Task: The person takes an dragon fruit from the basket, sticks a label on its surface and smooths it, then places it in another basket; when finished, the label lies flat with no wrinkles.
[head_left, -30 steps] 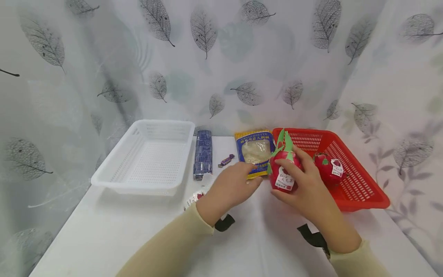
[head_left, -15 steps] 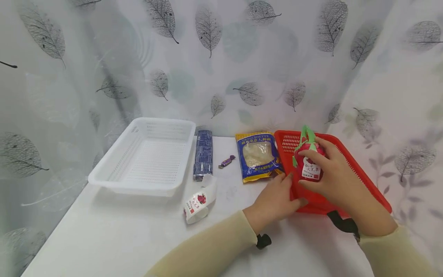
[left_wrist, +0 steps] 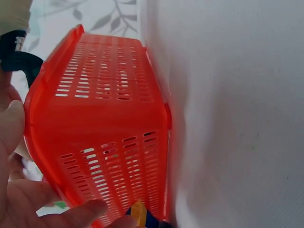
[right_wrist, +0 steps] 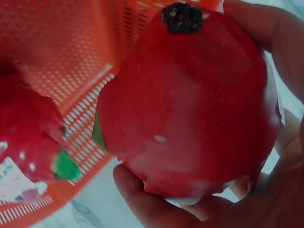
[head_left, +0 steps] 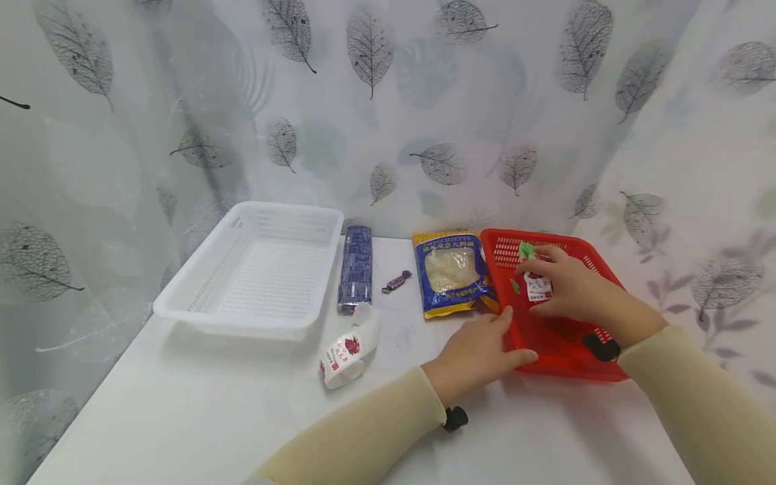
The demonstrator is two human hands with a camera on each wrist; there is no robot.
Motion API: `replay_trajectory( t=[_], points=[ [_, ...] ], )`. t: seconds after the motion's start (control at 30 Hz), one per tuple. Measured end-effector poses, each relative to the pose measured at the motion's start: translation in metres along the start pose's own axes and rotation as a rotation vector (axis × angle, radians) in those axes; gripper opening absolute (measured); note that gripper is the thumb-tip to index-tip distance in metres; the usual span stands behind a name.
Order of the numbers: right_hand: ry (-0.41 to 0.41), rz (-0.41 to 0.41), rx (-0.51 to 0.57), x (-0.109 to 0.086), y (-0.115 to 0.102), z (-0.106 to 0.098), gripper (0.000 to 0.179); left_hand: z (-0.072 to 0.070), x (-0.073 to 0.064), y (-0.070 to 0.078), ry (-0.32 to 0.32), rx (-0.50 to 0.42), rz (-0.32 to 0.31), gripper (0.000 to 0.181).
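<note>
My right hand [head_left: 570, 286] grips a red dragon fruit [head_left: 536, 269] with green tips and a white label, down inside the red basket [head_left: 506, 269]. The right wrist view shows the dragon fruit's smooth red side and dark end close up, with fingers [right_wrist: 137, 194] and thumb around it. A second labelled dragon fruit [right_wrist: 28, 128] lies in the basket; the right arm hides it in the head view. My left hand [head_left: 475, 350] rests against the basket's near left corner, thumb and fingers spread along its rim and outer wall [left_wrist: 109, 166].
A white basket [head_left: 248, 323] stands at the left. Between the baskets lie a long blue packet [head_left: 356, 269], a small purple-wrapped candy [head_left: 397, 281] and a blue-and-yellow pasta bag [head_left: 451, 273]. Nearer sits a crumpled white printed wrapper [head_left: 348, 353]. A leaf-print curtain [head_left: 388, 121] hangs behind.
My right hand has carried the dragon fruit rightward over the red basket and down into it. My left hand has moved right, from near the pasta bag to the red basket's corner.
</note>
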State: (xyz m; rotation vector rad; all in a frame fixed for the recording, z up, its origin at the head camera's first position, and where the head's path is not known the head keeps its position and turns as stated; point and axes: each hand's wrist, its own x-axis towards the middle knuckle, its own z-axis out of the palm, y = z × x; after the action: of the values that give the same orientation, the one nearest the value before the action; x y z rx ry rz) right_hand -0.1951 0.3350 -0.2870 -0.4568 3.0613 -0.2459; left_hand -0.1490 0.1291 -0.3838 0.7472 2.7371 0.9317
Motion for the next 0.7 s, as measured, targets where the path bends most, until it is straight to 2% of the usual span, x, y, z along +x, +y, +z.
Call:
replay_trajectory(
  t=[0.27,0.57,0.7],
  points=[
    [-0.104,0.021,0.039,0.019,0.013,0.017,0.073,0.004,0.002,0.0,0.002,0.016,0.007,0.091],
    [-0.186,0.028,0.065,0.019,0.02,0.022,0.076,0.0,0.004,0.0,0.011,0.035,0.039,0.092],
    [-0.245,0.034,0.072,0.02,0.023,0.027,0.079,0.0,0.003,-0.001,-0.001,0.025,0.033,0.092]
  ],
)
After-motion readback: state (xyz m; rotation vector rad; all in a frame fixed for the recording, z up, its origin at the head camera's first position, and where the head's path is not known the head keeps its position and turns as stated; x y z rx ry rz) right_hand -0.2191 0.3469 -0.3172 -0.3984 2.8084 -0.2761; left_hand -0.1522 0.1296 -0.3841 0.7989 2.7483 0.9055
